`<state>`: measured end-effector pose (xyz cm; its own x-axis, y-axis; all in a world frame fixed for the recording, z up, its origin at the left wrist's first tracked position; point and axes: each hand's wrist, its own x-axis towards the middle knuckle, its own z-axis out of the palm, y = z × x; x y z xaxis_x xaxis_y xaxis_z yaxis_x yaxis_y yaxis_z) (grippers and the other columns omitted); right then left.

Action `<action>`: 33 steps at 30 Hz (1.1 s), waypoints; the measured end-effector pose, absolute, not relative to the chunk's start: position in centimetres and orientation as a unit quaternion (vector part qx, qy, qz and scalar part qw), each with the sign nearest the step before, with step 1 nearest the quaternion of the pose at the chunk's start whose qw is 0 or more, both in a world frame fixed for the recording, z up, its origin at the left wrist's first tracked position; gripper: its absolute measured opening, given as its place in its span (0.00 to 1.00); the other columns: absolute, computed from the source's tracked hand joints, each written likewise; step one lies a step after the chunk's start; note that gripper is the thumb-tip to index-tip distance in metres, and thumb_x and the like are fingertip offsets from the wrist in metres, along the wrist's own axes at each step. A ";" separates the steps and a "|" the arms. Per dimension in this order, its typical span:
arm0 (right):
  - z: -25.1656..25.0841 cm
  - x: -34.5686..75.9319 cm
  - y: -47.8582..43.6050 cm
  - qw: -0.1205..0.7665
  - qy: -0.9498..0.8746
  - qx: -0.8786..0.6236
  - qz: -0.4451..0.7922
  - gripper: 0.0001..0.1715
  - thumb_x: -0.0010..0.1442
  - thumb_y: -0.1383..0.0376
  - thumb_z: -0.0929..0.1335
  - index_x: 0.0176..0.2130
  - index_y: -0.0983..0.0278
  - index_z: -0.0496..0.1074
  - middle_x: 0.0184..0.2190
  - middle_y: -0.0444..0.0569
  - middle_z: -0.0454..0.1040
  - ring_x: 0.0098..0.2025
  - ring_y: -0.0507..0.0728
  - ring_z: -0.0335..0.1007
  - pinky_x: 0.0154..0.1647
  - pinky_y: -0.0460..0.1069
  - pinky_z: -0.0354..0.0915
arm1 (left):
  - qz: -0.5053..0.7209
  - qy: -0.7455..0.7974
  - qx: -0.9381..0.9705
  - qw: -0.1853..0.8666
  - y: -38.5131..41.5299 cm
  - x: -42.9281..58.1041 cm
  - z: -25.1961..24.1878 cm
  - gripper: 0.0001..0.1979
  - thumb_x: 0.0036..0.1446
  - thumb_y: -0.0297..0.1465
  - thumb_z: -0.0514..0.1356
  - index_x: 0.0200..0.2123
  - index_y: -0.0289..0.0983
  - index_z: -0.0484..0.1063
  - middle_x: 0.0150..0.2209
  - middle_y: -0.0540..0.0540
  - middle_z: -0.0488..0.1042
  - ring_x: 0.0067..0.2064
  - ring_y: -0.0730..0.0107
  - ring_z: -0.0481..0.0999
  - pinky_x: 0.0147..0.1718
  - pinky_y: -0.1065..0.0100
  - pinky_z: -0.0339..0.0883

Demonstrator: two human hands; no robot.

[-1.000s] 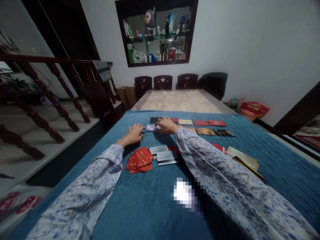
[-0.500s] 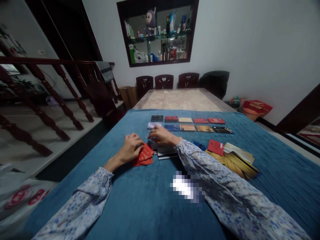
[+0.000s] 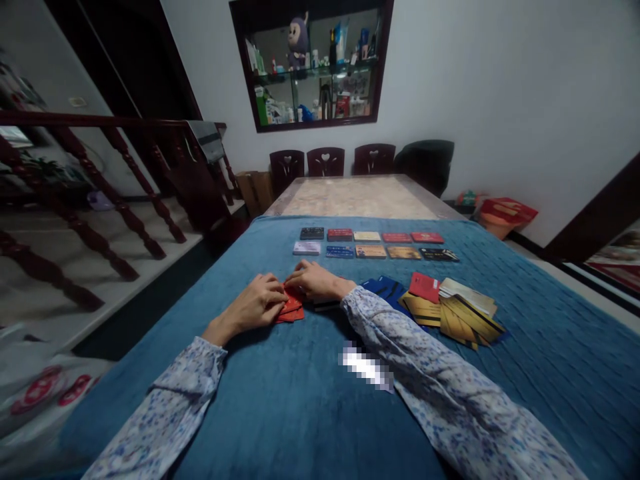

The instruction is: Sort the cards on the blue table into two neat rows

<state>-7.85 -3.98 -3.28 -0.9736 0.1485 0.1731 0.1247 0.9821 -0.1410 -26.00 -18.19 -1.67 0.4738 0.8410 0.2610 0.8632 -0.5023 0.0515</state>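
Observation:
My left hand (image 3: 257,301) is closed around the left side of a small loose pile of red cards (image 3: 291,311) on the blue cloth. From the right, my right hand (image 3: 316,280) has its curled fingertips on the far edge of the same cards. Beneath my right hand, pale cards with a dark stripe (image 3: 325,307) show only in part. Right of my right forearm lies a fanned heap of blue cards (image 3: 385,291), gold cards (image 3: 467,321), whitish cards (image 3: 467,295) and a red card (image 3: 424,287).
Two rows of neat card stacks, the near one including an orange stack (image 3: 371,252), lie farther back on the blue cloth (image 3: 280,393). Bare tabletop (image 3: 350,197) shows beyond it. Chairs (image 3: 326,162) line the far end. A pixelated bright patch (image 3: 367,368) covers something nearby.
My right hand has moved left from the pale cards onto the red cards. The red pile is now more gathered between both hands. The view has shifted slightly.

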 end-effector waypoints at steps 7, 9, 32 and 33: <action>-2.9 -7.2 -3.9 0.098 -0.991 -0.075 0.044 0.16 0.63 0.70 0.67 0.46 0.60 0.82 0.52 0.52 0.81 0.55 0.64 0.61 0.47 0.56 0.54 | -0.129 -0.533 -0.835 0.042 -18.3 -27.6 -1.5 0.12 0.64 0.30 0.58 0.35 0.40 0.84 0.39 0.43 0.82 0.44 0.60 0.75 0.46 0.56 0.65; -2.8 -7.2 -4.0 0.099 -0.991 -0.074 0.047 0.14 0.63 0.69 0.68 0.44 0.60 0.82 0.51 0.52 0.81 0.55 0.64 0.61 0.48 0.56 0.55 | -0.123 -0.552 -0.824 0.034 -18.3 -27.9 -1.6 0.11 0.63 0.31 0.59 0.38 0.41 0.84 0.39 0.43 0.82 0.45 0.59 0.75 0.48 0.55 0.66; -1.6 -7.5 -5.8 0.068 -0.993 -0.079 0.064 0.13 0.65 0.64 0.68 0.46 0.62 0.81 0.47 0.56 0.78 0.53 0.64 0.61 0.47 0.55 0.56 | -0.077 -0.625 -0.776 -0.042 -18.4 -28.8 -1.4 0.19 0.64 0.37 0.58 0.55 0.42 0.78 0.48 0.42 0.75 0.51 0.57 0.70 0.54 0.55 0.65; -1.6 -7.5 -5.7 0.068 -0.992 -0.086 0.064 0.14 0.65 0.63 0.68 0.47 0.62 0.81 0.48 0.57 0.78 0.53 0.65 0.60 0.47 0.55 0.57 | -0.080 -0.626 -0.774 -0.048 -18.4 -28.9 -1.5 0.20 0.63 0.37 0.58 0.56 0.42 0.77 0.48 0.42 0.74 0.51 0.57 0.70 0.54 0.55 0.64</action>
